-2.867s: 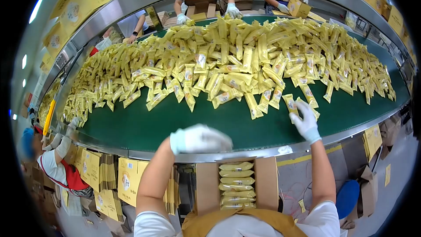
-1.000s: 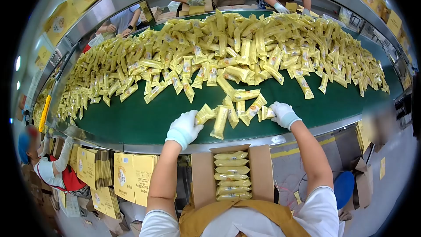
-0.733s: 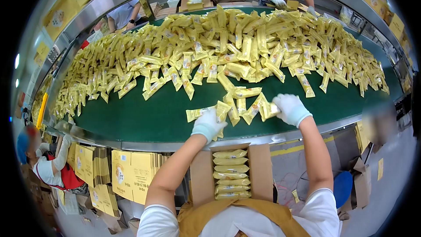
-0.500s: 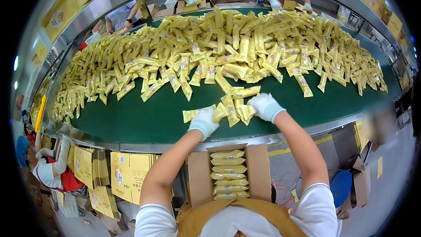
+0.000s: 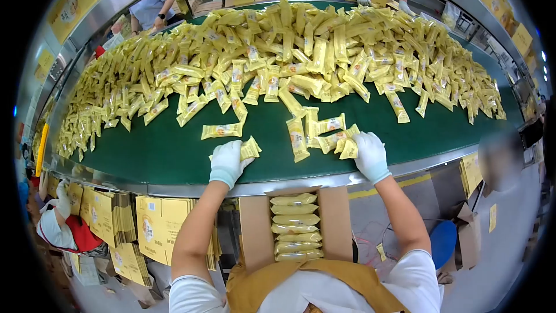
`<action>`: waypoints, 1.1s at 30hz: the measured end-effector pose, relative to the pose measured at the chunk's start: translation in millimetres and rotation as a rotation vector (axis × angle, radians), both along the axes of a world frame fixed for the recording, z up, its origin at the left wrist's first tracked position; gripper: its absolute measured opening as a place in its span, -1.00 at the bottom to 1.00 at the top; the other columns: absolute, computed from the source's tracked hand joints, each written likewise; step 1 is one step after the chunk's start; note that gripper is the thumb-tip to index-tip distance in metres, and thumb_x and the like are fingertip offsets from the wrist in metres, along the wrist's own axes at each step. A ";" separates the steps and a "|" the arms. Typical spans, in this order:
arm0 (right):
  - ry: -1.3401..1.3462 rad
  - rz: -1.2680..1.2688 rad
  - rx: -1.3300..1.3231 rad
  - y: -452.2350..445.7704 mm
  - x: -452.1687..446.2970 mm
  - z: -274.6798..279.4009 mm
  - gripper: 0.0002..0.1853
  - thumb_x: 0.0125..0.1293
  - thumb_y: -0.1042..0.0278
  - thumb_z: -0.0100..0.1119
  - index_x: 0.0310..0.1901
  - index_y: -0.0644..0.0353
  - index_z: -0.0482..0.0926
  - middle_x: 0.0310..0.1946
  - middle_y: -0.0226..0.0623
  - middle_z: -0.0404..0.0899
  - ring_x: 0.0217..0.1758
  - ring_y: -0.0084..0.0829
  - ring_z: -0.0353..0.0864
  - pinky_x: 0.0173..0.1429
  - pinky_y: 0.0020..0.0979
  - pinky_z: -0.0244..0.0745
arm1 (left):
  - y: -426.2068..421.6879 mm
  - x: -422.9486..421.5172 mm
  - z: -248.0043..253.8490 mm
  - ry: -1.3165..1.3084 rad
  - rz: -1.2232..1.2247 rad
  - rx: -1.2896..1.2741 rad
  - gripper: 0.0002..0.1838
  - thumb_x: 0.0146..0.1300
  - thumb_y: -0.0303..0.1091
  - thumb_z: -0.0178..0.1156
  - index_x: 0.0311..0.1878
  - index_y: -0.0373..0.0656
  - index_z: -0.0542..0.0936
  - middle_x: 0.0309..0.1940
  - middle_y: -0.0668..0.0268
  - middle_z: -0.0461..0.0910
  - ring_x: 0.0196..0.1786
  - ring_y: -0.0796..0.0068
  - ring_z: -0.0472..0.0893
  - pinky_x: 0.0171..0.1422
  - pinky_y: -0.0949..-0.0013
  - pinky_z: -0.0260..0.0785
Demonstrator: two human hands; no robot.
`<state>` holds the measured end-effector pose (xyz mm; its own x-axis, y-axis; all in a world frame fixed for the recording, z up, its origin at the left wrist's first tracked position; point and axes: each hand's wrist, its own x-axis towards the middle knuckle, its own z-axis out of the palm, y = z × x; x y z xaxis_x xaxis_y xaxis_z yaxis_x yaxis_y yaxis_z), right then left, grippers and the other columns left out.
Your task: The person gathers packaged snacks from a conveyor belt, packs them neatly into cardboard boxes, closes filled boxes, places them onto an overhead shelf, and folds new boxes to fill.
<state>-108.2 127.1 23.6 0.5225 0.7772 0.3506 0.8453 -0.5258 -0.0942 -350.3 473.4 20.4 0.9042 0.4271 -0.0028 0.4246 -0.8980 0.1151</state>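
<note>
Over the green conveyor belt (image 5: 174, 150), my left hand (image 5: 227, 162) pinches a yellow wrapped packet (image 5: 251, 148) and my right hand (image 5: 370, 155) another packet (image 5: 348, 149), thumbs opposing curled fingers; I'd grip lightly, clear of the loose packets (image 5: 297, 139) between, to avoid crushing.

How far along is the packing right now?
Looks done: a row of yellow plastic-wrapped packets sits in the brown cardboard box. In hand: the white-gloved left hand and white-gloved right hand each grip at least one more packet. To go: the box flaps stand open, and a large heap of yellow packets lies on the green belt.
</note>
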 end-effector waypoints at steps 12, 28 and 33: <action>-0.007 0.126 -0.238 -35.8 -20.6 1.6 -0.16 0.18 0.09 0.36 0.39 0.41 0.26 0.05 0.06 0.53 0.15 0.05 0.51 0.37 -0.05 0.33 | -17.5 -25.6 -6.6 -0.006 -0.193 0.230 -0.20 0.32 -0.09 0.20 0.52 -0.31 0.21 0.35 0.06 0.40 0.42 0.11 0.36 0.44 0.00 0.15; 0.596 0.672 -0.395 24.1 -184.2 141.9 -0.48 0.12 0.00 0.48 -0.02 0.17 0.58 -0.18 -0.08 0.65 -0.07 0.01 0.64 0.06 -0.07 0.54 | -50.1 -65.4 81.0 -0.761 -0.150 -0.835 -0.04 0.20 -0.12 0.40 0.53 -0.44 0.19 0.29 -0.05 0.43 0.34 0.00 0.45 0.48 0.14 0.24; 0.649 0.815 -0.542 34.2 -234.9 47.2 -0.62 0.23 0.25 0.35 0.02 0.22 0.52 -0.11 0.00 0.64 -0.03 0.04 0.67 0.06 -0.08 0.60 | -95.1 -77.9 108.3 -0.625 -0.336 -0.809 -0.06 0.26 -0.19 0.34 0.56 -0.44 0.10 0.30 -0.06 0.36 0.36 0.01 0.38 0.52 0.18 0.15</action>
<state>-343.2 161.3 70.8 -0.2394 0.9302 -0.2784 0.8264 0.0447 -0.5613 -428.2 378.4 128.7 0.9142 0.2349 0.3301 -0.1699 -0.5175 0.8386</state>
